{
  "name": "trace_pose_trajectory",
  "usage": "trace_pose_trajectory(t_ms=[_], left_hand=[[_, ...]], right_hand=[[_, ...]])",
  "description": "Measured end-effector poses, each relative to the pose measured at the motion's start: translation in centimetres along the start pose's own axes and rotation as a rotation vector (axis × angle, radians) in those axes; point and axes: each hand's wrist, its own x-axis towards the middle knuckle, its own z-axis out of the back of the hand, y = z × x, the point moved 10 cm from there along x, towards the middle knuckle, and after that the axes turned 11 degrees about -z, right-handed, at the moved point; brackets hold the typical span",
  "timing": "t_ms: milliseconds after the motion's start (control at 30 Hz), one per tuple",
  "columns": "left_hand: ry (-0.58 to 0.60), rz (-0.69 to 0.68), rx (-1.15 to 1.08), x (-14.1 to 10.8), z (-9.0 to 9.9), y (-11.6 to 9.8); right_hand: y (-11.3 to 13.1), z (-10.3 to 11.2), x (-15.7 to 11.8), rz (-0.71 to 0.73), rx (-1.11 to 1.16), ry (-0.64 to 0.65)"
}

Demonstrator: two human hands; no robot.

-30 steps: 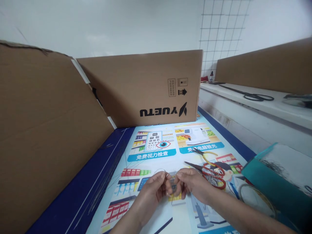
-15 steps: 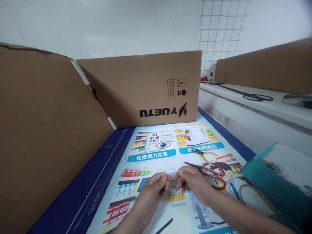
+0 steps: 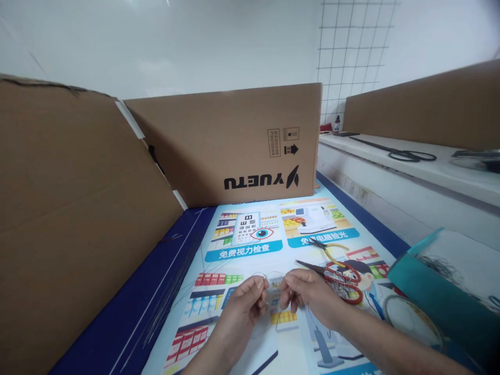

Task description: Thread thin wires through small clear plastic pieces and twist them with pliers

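In the head view, a thin, pale, see-through loop of fine wire or line (image 3: 275, 272) lies between the two hands, over the printed white-and-blue sheet (image 3: 269, 346) on the bench. The left hand (image 3: 250, 298) is clamped on its left side, thumb against forefinger; the right hand (image 3: 302, 287) looks pinched on its right side, though the line is too fine there to be sure. The fingertips face each other, near but apart, so the span between them runs left to right across the body. Neither hand is clearly nearer. The loop looks roundish, with no plain long axis, and a second arc curves above the left fingertips; whether it belongs to the same piece I cannot tell.

The red-handled scissors with dark blades (image 3: 327, 271) lie just beyond the right hand, blades toward the left; the yellow-handled metal cutting tool (image 3: 332, 249) lies farther out. The right hand is nearer to both.
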Motion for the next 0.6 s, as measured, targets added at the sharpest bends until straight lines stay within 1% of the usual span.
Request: trace_pose_trajectory(t_ms=[100, 233, 300, 467, 533, 600], left_hand=[[0.040, 0.014, 0.062, 0.1, -0.3, -0.1], [0.027, 0.015, 0.148, 0.2, -0.3, -0.3], [0.013, 0.013, 0.236, 0.2, 0.0, -0.2], [0.001, -0.107, 0.621, 0.9, 1.0, -0.8], [0.022, -0.130, 0.662, 1.1, 1.2, -0.6], [0.016, -0.146, 0.645, 1.2, 1.4, -0.4]], right_hand=[[-0.1, 0.1, 0.0, -0.043, 0.014, 0.046], [0.0, 0.5, 0.1, -0.059, 0.017, 0.025], [-0.2, 0.5, 0.1, -0.074, 0.010, 0.014], [-0.7, 0.5, 0.2, -0.129, -0.031, -0.031], [-1.0, 0.5, 0.2, -0.149, -0.056, -0.030], [-1.1, 0.6, 0.2, -0.159, -0.074, -0.018]])
